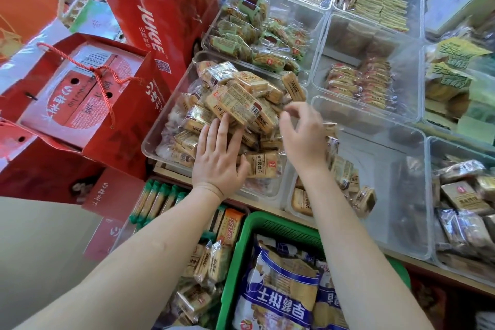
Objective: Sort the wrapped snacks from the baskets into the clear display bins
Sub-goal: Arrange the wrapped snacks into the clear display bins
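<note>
Shop shelving holds rows of clear display bins (417, 142), with red gift bags (88, 104) at left. Heaped tan wrapped biscuits (235, 99) fill the near-left bin (150, 139). Left hand (219, 158) lies flat on that heap, fingers straight. Right hand (302, 134) hovers beside it, fingers loosely curled, seemingly holding nothing, though blur obscures it. Below stands a green basket (241, 254) of blue biscuit bags (281, 295).

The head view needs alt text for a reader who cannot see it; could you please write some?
A person's left hand presses flat on tan wrapped snacks heaped in a clear bin, right hand loosely curled above. A green basket of packets sits below.
</note>
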The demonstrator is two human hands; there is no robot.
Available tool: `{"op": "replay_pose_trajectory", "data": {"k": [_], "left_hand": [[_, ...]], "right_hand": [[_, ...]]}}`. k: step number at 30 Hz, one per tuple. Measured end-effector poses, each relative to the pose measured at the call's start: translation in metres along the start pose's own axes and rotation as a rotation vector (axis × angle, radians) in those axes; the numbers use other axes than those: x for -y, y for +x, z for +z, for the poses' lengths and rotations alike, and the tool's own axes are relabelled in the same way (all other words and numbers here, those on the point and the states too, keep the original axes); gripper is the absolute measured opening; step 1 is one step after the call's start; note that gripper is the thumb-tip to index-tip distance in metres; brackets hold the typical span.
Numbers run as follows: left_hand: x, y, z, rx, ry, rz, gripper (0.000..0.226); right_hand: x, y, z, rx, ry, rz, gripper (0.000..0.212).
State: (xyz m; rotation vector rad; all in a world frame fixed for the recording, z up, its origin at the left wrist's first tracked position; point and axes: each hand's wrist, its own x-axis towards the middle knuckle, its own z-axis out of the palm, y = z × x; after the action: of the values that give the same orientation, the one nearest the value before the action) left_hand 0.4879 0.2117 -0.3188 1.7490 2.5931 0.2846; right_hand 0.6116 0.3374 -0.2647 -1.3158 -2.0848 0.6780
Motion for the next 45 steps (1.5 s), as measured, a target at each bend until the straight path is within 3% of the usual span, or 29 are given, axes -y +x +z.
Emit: {"op": "replay_pose_trajectory", "data": {"k": [2, 4, 7, 12, 14, 17, 20, 22, 24, 27, 29, 32, 35, 38, 41, 45], "left_hand": [[0.0, 0.0, 0.0, 0.008, -0.007, -0.006, 0.064], [0.0, 0.001, 0.0, 0.015, -0.012, -0.01, 0.065], [0.0, 0.001, 0.0, 0.017, -0.023, -0.012, 0.066], [0.0, 0.0, 0.0, 0.003, -0.028, 0.003, 0.065], [0.0, 0.0, -0.001, -0.004, -0.026, 0.011, 0.064], [0.001, 0.0, -0.002, -0.005, -0.021, 0.009, 0.062], [0.001, 0.0, -0.002, 0.011, -0.023, 0.008, 0.064], [0.0, 0.0, -0.003, 0.018, -0.023, 0.007, 0.065], [0.0, 0.0, -0.003, 0.015, -0.022, 0.005, 0.064], [0.0, -0.001, -0.002, 0.008, -0.02, 0.008, 0.063], [0.001, 0.0, -0.001, 0.003, -0.022, 0.011, 0.063], [0.001, 0.0, 0.0, 0.004, -0.019, 0.012, 0.062], [0.001, 0.0, 0.0, 0.006, -0.015, 0.014, 0.062], [0.001, 0.0, 0.0, -0.001, -0.019, 0.015, 0.061], [0.001, 0.0, 0.001, -0.005, -0.023, 0.013, 0.06], [0.001, 0.0, 0.001, -0.002, -0.019, 0.014, 0.061]], "right_hand": [[0.025, 0.003, 0.017, 0.169, 0.13, 0.066, 0.028], [0.038, 0.007, 0.031, 0.264, 0.03, 0.094, 0.045], [0.042, 0.013, 0.036, 0.261, -0.005, 0.147, 0.057], [0.037, 0.011, 0.025, 0.261, 0.213, 0.25, 0.049], [0.033, 0.006, 0.013, 0.201, 0.31, 0.277, 0.044], [0.016, -0.002, -0.012, -0.029, 0.393, 0.324, 0.036], [-0.015, -0.01, -0.03, -0.28, 0.244, 0.307, 0.033], [-0.041, -0.015, -0.033, -0.321, 0.036, 0.239, 0.044], [-0.065, -0.017, -0.03, -0.194, -0.159, 0.218, 0.058], [-0.081, -0.02, -0.023, 0.13, -0.414, 0.312, 0.054], [-0.074, -0.021, -0.018, 0.098, -0.482, 0.273, 0.044], [-0.045, -0.017, -0.007, -0.09, -0.338, 0.074, 0.034], [-0.014, -0.009, 0.01, 0.089, -0.126, -0.015, 0.039], [-0.005, -0.003, 0.03, 0.279, -0.142, 0.049, 0.062], [-0.004, -0.002, 0.04, 0.26, -0.209, 0.089, 0.069], [-0.003, -0.004, 0.039, 0.196, -0.129, 0.093, 0.062]]}}
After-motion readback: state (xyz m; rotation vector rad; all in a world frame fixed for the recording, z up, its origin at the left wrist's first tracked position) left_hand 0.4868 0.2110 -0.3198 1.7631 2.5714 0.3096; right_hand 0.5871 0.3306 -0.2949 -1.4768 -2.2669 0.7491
